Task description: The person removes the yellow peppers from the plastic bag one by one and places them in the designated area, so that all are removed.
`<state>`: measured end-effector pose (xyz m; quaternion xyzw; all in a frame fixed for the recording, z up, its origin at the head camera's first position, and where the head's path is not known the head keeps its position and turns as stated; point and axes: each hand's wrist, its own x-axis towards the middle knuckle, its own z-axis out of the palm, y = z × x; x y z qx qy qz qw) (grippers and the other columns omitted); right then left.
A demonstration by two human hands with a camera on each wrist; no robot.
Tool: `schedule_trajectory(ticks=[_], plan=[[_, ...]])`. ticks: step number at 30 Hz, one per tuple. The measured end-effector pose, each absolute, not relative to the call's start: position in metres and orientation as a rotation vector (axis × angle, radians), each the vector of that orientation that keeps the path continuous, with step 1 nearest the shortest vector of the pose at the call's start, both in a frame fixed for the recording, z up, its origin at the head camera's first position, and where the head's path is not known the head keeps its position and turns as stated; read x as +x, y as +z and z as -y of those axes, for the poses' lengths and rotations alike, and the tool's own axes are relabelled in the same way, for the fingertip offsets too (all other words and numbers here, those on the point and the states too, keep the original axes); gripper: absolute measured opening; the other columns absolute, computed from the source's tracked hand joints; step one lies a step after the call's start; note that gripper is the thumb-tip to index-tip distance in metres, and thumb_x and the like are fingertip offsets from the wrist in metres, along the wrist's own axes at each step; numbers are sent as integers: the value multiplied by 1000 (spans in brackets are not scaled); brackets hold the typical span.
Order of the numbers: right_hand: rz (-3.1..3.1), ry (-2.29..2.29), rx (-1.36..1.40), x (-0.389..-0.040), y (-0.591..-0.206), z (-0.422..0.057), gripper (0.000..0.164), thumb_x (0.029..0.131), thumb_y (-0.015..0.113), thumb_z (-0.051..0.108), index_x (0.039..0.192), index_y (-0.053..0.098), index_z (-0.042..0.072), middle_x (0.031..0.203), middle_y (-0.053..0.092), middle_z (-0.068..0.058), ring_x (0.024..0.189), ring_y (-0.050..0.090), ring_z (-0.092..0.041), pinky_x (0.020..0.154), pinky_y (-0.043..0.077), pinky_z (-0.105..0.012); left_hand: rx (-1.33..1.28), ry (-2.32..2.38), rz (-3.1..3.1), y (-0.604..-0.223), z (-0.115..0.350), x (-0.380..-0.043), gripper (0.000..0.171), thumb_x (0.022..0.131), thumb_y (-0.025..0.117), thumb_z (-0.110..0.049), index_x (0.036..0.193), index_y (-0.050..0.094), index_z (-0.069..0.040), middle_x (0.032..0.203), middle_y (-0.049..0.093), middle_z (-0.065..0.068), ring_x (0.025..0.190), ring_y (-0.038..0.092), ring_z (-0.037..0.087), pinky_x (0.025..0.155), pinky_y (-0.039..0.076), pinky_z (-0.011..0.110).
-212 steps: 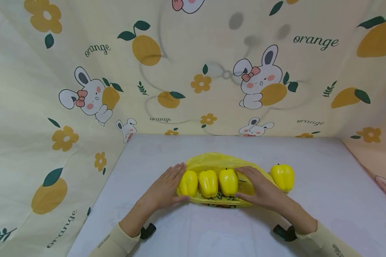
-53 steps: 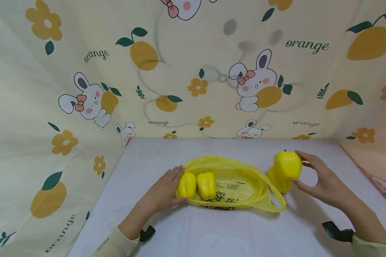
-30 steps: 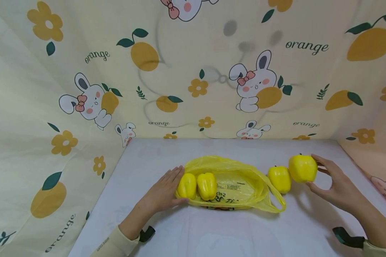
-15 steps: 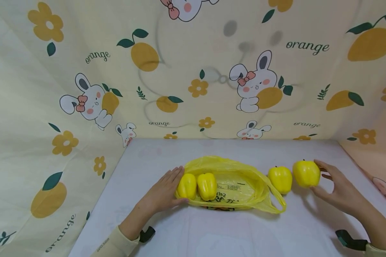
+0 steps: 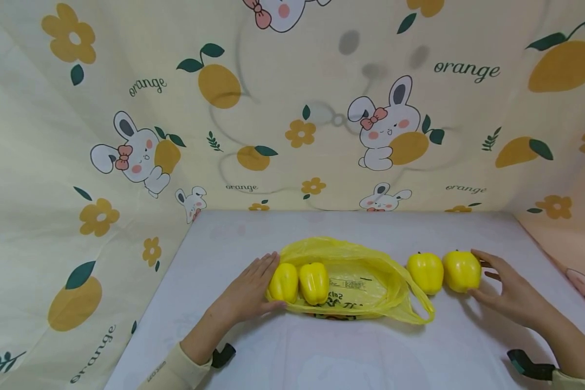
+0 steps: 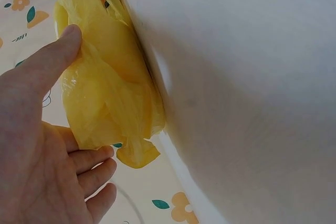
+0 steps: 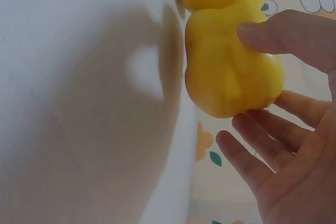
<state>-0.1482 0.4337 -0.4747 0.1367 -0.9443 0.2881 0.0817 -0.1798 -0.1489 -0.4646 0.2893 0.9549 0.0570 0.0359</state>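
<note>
A yellow plastic bag (image 5: 358,284) lies on its side on the table, mouth facing me. Two yellow bell peppers are inside at its left end, a left one (image 5: 283,283) and another (image 5: 314,283) beside it. My left hand (image 5: 246,287) holds that end, thumb at the front edge and fingers behind; the left wrist view shows the thumb (image 6: 67,45) against the plastic. Right of the bag, my right hand (image 5: 509,290) holds a bell pepper (image 5: 462,271) between thumb and fingers, low at the tabletop. Another bell pepper (image 5: 425,273) sits between it and the bag.
The bag's handle loop (image 5: 424,309) reaches right across the table (image 5: 351,352), close in front of the nearer loose pepper. Printed cloth (image 5: 273,108) with rabbits and oranges hangs behind the table and at both sides.
Over the last seconds, my right hand has carried a bell pepper from the bag to the right, then lowered it beside the other loose one. The left hand has stayed at the bag.
</note>
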Motion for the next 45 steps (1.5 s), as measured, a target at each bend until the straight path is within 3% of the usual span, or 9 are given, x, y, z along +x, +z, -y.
schedule_trajectory(ticks=[15,18,21,22,24,25,26,29,45], plan=[[2883,860,365,-148,-478,-430,100,82,94,12,160,33,-7,148,44,-38,125,48,-57,83,26,9,873,185,-2932,-464,147,-179,108,98,70,-63,170,21,0,178,22,15,164,22,32,135,19,49],[2895,855,353,-148,-477,-430,101,82,94,13,160,33,-6,149,44,-38,125,49,-56,83,31,8,870,178,-2934,-463,147,-179,108,98,70,-64,170,20,0,178,21,15,164,22,32,135,18,48],[2912,843,342,-149,-476,-431,101,83,94,13,160,32,-7,149,43,-39,125,49,-57,91,58,-16,867,172,-2935,-463,147,-179,109,97,70,-64,170,20,-1,178,21,15,164,21,32,135,18,48],[2918,842,338,-149,-476,-431,101,83,94,14,160,31,-8,149,43,-39,124,49,-58,92,62,-29,869,175,-2936,-463,147,-179,109,97,70,-64,170,20,0,178,21,15,164,22,32,135,18,48],[2924,845,336,-150,-476,-431,102,83,94,14,160,31,-7,149,42,-40,123,50,-58,91,63,-32,867,175,-2934,-464,147,-179,110,97,70,-64,170,20,0,178,21,15,164,22,32,135,19,48],[2922,850,337,-150,-476,-431,102,83,94,14,160,30,-8,149,42,-40,123,50,-59,91,62,-30,865,173,-2934,-464,147,-179,110,97,70,-64,170,20,0,178,21,15,164,22,32,135,19,48],[2919,854,340,-150,-476,-431,102,83,94,14,160,30,-8,149,42,-40,123,51,-59,89,59,-18,864,175,-2934,-464,147,-179,110,97,70,-64,170,20,0,178,21,15,164,22,32,135,19,48],[2913,871,346,-150,-477,-432,102,83,94,14,160,30,-8,148,42,-40,123,51,-59,82,37,5,858,166,-2934,-464,147,-179,110,97,70,-65,171,20,-1,178,21,14,164,22,31,135,19,48],[2898,889,349,-151,-476,-428,104,83,94,17,161,29,-7,152,40,-40,126,47,-58,84,26,9,855,163,-2929,-464,147,-180,110,97,69,-65,171,19,-1,179,21,14,164,22,31,135,19,48]])
